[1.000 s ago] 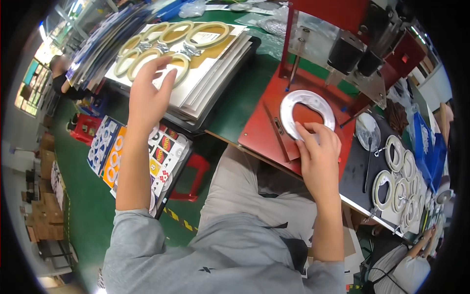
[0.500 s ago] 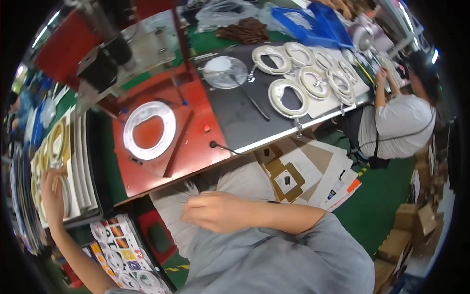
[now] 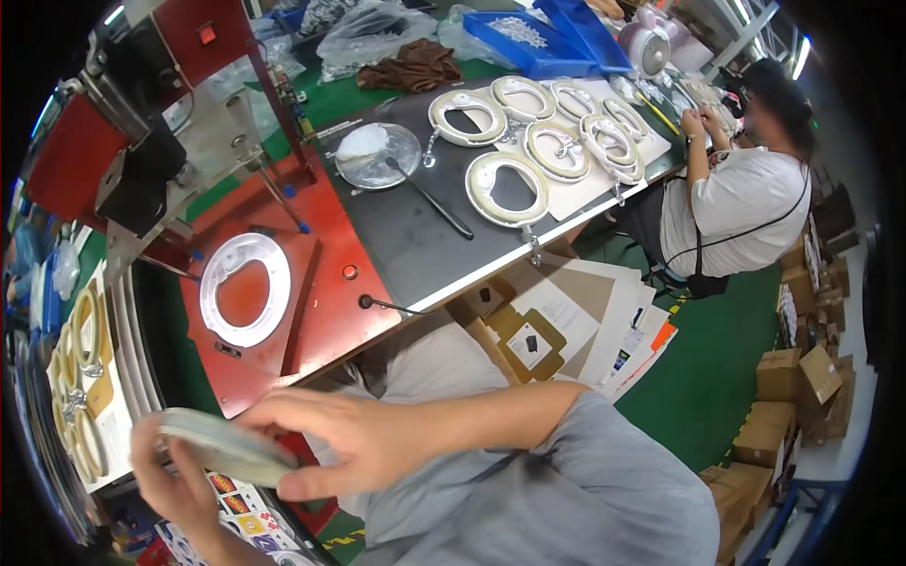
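A pale ring-shaped part [image 3: 226, 447], blurred and seen nearly edge-on, is held tilted over my lap between both hands. My left hand [image 3: 175, 481] is closed on its left end, the fingers wrapped round the rim. My right hand [image 3: 344, 441] grips the other end, thumb below and fingers above. Beyond them, a white plastic ring [image 3: 245, 290] with an off-round opening lies on the red base plate [image 3: 326, 325] of a press. Several similar rings [image 3: 80, 368] lie on stacked boards at the far left.
The press head [image 3: 142, 184] stands above the red base. On the dark bench are a clear dish [image 3: 377, 156] with white paste, a black-handled tool [image 3: 439, 208] and several finished-looking rings [image 3: 507, 189]. Blue bins [image 3: 538, 42] stand behind. A co-worker [image 3: 741, 208] sits at the right.
My left hand has come from the stacked boards toward my lap, bringing a ring. My right hand has moved left from my lap and taken hold of it. The view has shifted.
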A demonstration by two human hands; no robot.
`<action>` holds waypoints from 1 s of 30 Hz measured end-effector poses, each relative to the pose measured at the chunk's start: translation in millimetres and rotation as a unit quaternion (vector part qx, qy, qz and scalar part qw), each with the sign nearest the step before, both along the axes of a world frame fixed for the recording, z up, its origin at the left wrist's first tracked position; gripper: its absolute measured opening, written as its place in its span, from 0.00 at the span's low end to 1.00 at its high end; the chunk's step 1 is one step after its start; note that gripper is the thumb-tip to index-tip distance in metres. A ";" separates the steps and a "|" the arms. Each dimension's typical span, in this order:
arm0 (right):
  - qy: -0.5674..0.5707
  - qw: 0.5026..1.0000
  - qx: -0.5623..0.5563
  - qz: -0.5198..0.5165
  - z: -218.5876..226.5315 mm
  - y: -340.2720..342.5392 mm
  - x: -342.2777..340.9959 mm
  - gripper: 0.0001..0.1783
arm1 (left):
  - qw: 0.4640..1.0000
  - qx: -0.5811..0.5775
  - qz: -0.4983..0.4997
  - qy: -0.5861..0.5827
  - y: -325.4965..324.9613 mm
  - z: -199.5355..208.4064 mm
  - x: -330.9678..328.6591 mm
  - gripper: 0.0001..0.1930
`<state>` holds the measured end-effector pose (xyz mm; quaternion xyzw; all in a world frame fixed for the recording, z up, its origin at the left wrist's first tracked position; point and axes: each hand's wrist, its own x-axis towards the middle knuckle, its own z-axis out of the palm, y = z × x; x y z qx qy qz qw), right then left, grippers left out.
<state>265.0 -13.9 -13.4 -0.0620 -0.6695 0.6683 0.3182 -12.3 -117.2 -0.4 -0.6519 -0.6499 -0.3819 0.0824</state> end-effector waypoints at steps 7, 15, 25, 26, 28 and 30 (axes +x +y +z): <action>-0.026 0.968 -0.237 -0.078 -8.9 12.4 20.8 0.15 | 0.917 -0.079 -0.144 -0.362 6.6 -37.2 82.7 0.20; -0.019 0.966 -0.014 -0.257 -9.2 33.0 64.9 0.13 | 0.800 -0.157 -0.227 -0.532 25.8 -63.8 113.8 0.16; -0.022 0.980 -0.007 -0.197 -39.2 71.4 93.6 0.20 | 0.824 -0.187 -0.204 -0.495 36.3 -65.7 121.3 0.16; -0.055 0.966 -0.030 -0.252 -35.4 78.6 103.5 0.18 | 0.809 -0.180 -0.196 -0.524 36.6 -67.6 118.3 0.16; -0.198 0.838 0.125 -0.494 -33.3 100.4 106.6 0.12 | 0.792 -0.175 -0.189 -0.554 37.8 -71.9 113.4 0.18; -0.282 0.743 0.252 -0.553 -55.1 123.3 118.1 0.13 | 0.803 -0.168 -0.182 -0.543 37.3 -79.9 111.6 0.18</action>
